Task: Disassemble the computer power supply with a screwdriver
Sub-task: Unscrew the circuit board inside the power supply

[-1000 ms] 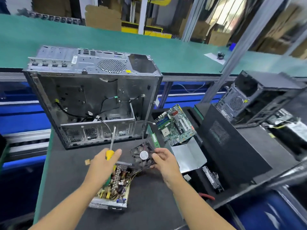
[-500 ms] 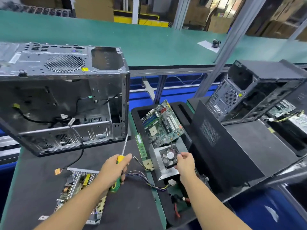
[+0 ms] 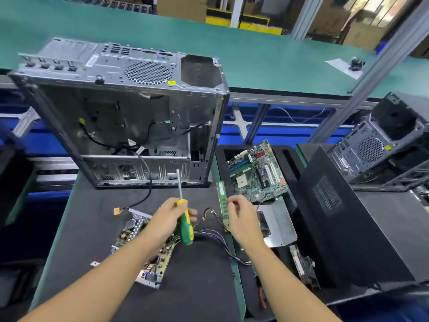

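Behind your work area runs a long green-topped desk (image 3: 255, 54), with cardboard boxes stacked beyond it. Nearer to you is the black-matted desk (image 3: 88, 224) that carries your work. At its far edge stands a large, open, silver metal computer case (image 3: 130, 126), its side off and loose black cables hanging inside; one cable trails out onto the mat. To your right a flat black side panel (image 3: 336, 228) leans tilted, and past it sits a second, dark grey computer case (image 3: 383, 149). Between the two cases a green motherboard (image 3: 255, 175) lies tilted in a black tray (image 3: 287, 163), and a bent silver metal plate (image 3: 281, 226) lies just in front of it.

The opened power supply (image 3: 132, 231), a tan circuit board crowded with components in a shallow silver metal shell, lies on the mat at front left, partly under your left forearm. Your left hand (image 3: 166, 219) is above it, fingers wrapped round the green and yellow handle of a screwdriver (image 3: 185, 228), whose steel shaft points up and away towards the silver case. Your right hand (image 3: 241, 219) hovers at the mat's right edge, fingers loosely curled and relaxed, just beside a narrow green memory stick (image 3: 222, 198). A bundle of thin coloured wires (image 3: 216, 235) runs from the power supply and passes below that hand.
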`<state>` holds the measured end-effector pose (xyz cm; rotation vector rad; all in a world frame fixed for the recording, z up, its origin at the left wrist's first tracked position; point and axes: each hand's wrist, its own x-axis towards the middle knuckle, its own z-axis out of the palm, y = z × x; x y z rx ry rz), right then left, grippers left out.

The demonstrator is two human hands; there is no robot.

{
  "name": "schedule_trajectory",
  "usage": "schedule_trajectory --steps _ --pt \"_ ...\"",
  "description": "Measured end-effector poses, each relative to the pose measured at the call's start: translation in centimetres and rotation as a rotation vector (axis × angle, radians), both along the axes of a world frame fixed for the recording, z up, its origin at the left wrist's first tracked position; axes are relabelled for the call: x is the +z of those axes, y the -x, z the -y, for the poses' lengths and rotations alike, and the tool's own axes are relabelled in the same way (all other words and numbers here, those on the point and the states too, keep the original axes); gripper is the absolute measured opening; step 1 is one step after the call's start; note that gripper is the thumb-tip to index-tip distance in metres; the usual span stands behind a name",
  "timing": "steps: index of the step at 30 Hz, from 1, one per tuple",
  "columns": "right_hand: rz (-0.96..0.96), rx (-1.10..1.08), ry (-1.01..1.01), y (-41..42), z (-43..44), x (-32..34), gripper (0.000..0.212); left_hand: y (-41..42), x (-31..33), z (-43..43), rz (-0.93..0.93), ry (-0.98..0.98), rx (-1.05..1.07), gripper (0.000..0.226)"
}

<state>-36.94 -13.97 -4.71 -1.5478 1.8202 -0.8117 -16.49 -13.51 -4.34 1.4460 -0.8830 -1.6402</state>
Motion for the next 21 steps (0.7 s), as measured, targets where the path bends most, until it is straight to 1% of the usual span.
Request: schedule_trajectory --steps 1,2,4,5,6,8,9,10,11,12,13,14,16,18,21 --pt "0.104 0.121 -0.060 -1.6 -0.2 0.8 0.010 -0.6 0.2 -0.1 0.020 0.040 -0.018 0.014" --pt "0.206 0.247 -0.149 -3.3 -0.4 1.4 0.011 -1.2 0.4 -0.1 0.037 0.066 -0.013 0.014" --pt "0.301 0.456 -0.276 -6.3 -0.8 1.9 0.032 -2.7 0.6 -0.2 0.058 0.087 0.046 0.013" --pt "0.278 0.507 -0.282 -7.5 -1.0 1.8 0.039 -3.5 0.7 -0.3 0.045 0.082 0.064 0.013" --pt "0.231 0.515 -0.254 -8.7 -1.2 1.6 0.041 -4.3 0.7 -0.4 0.027 0.071 0.060 0.014" --pt "0.137 0.495 -0.196 -10.4 -1.4 1.3 0.035 -6.0 0.7 -0.8 0.053 0.080 -0.004 0.015" --pt "0.153 0.499 -0.202 -11.2 -1.6 1.2 0.031 -7.1 0.5 -1.0 0.135 0.119 -0.060 0.016" --pt "0.223 0.489 -0.219 -11.8 -1.7 1.0 0.027 -8.4 0.2 -1.1 0.310 0.190 -0.152 0.021" --pt "0.309 0.454 -0.235 -12.2 -1.9 0.9 0.025 -9.9 -0.3 -1.2 0.573 0.305 -0.265 0.036" --pt "0.379 0.401 -0.233 -12.4 -1.9 0.7 0.024 -11.5 -1.1 -1.3 0.824 0.434 -0.357 0.058" --pt "0.413 0.346 -0.213 -12.5 -1.9 0.7 0.022 -13.0 -1.8 -1.5 0.994 0.548 -0.418 0.071" --pt "0.437 0.299 -0.190 -12.5 -1.9 0.5 0.019 -14.4 -2.5 -1.7 1.091 0.603 -0.484 0.077" --pt "0.501 0.231 -0.157 -12.1 -2.0 0.1 0.014 -16.0 -3.8 -2.0 1.199 0.608 -0.636 0.079" --pt "0.560 0.173 -0.147 -11.7 -2.3 -0.2 0.015 -15.8 -4.9 -2.3 1.247 0.612 -0.728 0.076" --pt "0.590 0.112 -0.138 -10.8 -3.2 -0.3 0.017 -14.5 -5.9 -2.8 1.275 0.585 -0.678 0.070"
